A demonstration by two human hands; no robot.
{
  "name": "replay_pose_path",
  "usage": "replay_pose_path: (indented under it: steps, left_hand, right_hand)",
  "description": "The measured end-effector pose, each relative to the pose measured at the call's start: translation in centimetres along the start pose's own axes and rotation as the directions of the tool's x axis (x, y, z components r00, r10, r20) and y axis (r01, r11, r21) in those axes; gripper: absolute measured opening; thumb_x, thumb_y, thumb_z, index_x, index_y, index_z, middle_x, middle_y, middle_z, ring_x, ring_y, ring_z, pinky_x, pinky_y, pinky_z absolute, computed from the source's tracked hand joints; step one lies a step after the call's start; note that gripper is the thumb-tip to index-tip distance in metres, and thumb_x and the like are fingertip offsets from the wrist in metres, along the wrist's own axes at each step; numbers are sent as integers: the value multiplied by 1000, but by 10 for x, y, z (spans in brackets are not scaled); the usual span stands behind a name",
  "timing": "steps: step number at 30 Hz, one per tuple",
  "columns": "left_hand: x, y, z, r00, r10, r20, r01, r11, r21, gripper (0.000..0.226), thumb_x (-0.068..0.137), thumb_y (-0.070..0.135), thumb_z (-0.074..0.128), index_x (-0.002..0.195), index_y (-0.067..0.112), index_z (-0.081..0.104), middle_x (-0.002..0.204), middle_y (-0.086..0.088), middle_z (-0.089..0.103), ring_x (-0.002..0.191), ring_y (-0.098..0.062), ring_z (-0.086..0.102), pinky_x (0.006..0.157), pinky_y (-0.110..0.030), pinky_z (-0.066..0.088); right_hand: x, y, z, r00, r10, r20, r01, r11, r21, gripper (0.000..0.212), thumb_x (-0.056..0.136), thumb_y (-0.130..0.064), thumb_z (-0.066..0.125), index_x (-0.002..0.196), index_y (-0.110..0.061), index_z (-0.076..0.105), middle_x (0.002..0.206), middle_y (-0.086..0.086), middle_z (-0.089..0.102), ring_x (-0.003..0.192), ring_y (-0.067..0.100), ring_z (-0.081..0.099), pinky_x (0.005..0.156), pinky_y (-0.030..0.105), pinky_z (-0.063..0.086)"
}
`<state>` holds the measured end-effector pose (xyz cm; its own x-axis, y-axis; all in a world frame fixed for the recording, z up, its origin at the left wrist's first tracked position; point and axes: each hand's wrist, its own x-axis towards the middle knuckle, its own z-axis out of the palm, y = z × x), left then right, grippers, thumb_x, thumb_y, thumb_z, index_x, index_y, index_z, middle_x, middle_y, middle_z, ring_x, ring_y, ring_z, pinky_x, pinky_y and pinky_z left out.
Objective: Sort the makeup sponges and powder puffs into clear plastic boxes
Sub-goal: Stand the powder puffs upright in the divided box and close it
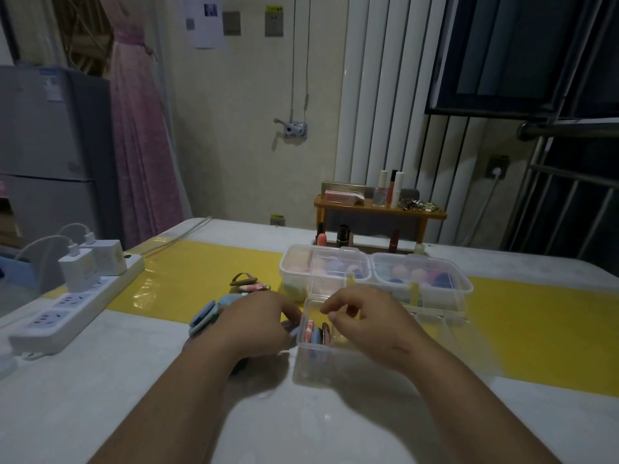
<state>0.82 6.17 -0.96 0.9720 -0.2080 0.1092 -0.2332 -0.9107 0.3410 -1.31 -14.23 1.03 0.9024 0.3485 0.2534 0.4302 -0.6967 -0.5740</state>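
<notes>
Clear plastic forms the open box point(321, 360) at the centre of the frame, standing on a white table point(100, 380) at the near edge of a glossy yellow mat point(201, 276). Three round powder puffs stand on edge inside its left end, packed side by side: a pink-and-white puff point(309, 327), a blue puff point(316, 335) and a brown puff point(326, 329). The rest of the box looks bare.

Behind it, side by side and touching, sit two lidded clear boxes. The left lidded box point(301, 279) and the right lidded box point(445, 296) each hold rounded makeup sponges in pale pink, peach and blue, blurred by the plastic.

A left hand point(254, 326) rests against the open box's left wall, fingers curled downward. A pale blue edge shows at its fingertips, but I cannot tell whether they grip it. A right hand point(368, 326) hovers over the open box, fingers loosely bent, with nothing visible between them.

Left of the left hand lie stacked blue puffs point(204, 318). Further back lie a brown strapped puff point(244, 280) and a pink patterned puff point(256, 287).

At the left edge sits a white power strip point(73, 309) with chargers plugged in. Behind the boxes a small wooden shelf point(378, 209) carries cosmetics bottles.
</notes>
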Motion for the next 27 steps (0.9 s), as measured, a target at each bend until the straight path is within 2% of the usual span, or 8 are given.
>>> replay_pose_path:
  steps: [3, 5, 8, 13, 17, 20, 24, 27]
  left_hand:
    - [1, -3, 2, 999, 27, -25, -28, 1000, -14, 23, 74, 46, 73, 94, 35, 71, 84, 20, 65, 79, -1, 60, 61, -23, 46]
    - [3, -5, 5, 999, 30, -42, -31, 999, -38, 19, 75, 40, 73, 93, 33, 70, 84, 20, 66, 79, -1, 61, 65, -23, 50]
    - [4, -5, 6, 996, 22, -87, -27, 998, -57, 18, 77, 35, 73, 95, 35, 68, 84, 22, 64, 78, 4, 59, 65, -19, 49]
    - [2, -6, 8, 995, 73, -68, -72, 997, 14, 28, 74, 47, 76, 96, 35, 64, 89, 18, 66, 80, 0, 59, 62, -22, 46]
    - [3, -4, 7, 994, 61, -90, -60, 998, 6, 19, 81, 43, 71, 94, 29, 66, 88, 13, 66, 83, -6, 61, 65, -25, 49]
    - [4, -2, 5, 989, 1, -149, -4, 1000, -21, 12, 84, 37, 64, 89, 26, 68, 85, 9, 66, 81, -10, 59, 70, -32, 53]
    - [6, -2, 1, 963, -57, -262, 45, 998, -50, 12, 87, 23, 58, 93, 20, 68, 86, 4, 67, 81, -16, 56, 64, -30, 42]
    - [7, -2, 0, 917, -123, -379, 80, 989, -128, 17, 88, 14, 56, 98, 18, 69, 94, -1, 69, 88, -22, 57, 69, -32, 44]
  right_hand:
    - [1, 1, 1, 1000, 3, -6, -3, 1000, 0, 18, 96, -27, 57, 104, -35, 71, 87, -23, 58, 84, 1, 57, 74, 22, 49]
    - [2, 2, 1, 1000, 6, -5, -6, 1000, 11, 21, 97, -24, 56, 106, -34, 71, 87, -25, 58, 85, -1, 57, 72, 18, 46]
    - [3, 3, 1, 1000, 10, -8, -10, 998, 54, 25, 99, -18, 53, 108, -32, 72, 91, -27, 59, 88, -6, 56, 74, 12, 43]
    - [3, 4, 2, 1000, 14, -11, -13, 997, 75, 28, 100, -15, 50, 108, -32, 71, 100, -22, 63, 98, -2, 58, 82, 15, 47]
    - [3, 4, 2, 1000, 10, -17, -9, 996, 85, 28, 100, -14, 51, 107, -31, 71, 100, -20, 64, 97, -3, 59, 82, 15, 48]
    - [3, 4, 2, 1000, 12, -12, -11, 995, 94, 28, 100, -14, 51, 107, -31, 71, 99, -22, 64, 97, -3, 59, 83, 15, 48]
    - [3, 4, 1, 999, 13, -49, -8, 995, 98, 25, 99, -15, 53, 106, -32, 71, 93, -27, 60, 89, -8, 56, 74, 9, 43]
    - [4, 5, 0, 995, 22, -99, -10, 993, 117, 23, 97, -16, 56, 108, -31, 70, 93, -26, 58, 86, -6, 55, 73, 9, 44]
